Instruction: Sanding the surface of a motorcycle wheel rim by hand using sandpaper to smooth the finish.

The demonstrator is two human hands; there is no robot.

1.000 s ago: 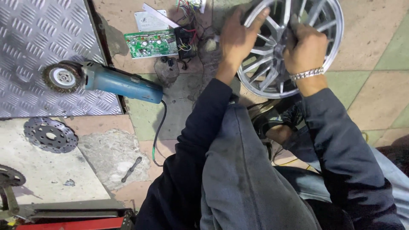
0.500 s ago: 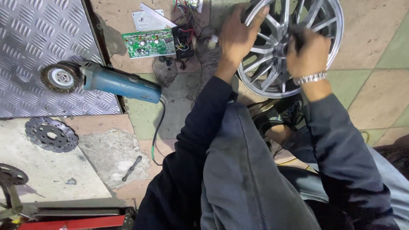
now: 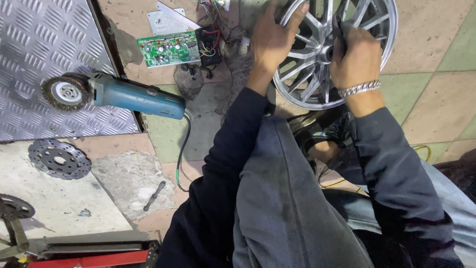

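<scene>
At the far left a brake disc (image 3: 59, 159) lies on the concrete, and an angle grinder (image 3: 116, 94) with a wire cup brush rests across the edge of the checker plate (image 3: 44, 44). A green circuit board (image 3: 168, 48) lies on the tiles beside tangled wires. The left hand (image 3: 272, 42) lies spread on the near rim of the alloy wheel (image 3: 334, 49), fingers hooked over its edge. The right hand (image 3: 357, 57) is closed in a fist over the wheel's hub, gripping a dark object that is mostly hidden by the fingers; what it is cannot be told. The wheel's top is cut off by the frame, its lower edge hidden behind the sleeves.
</scene>
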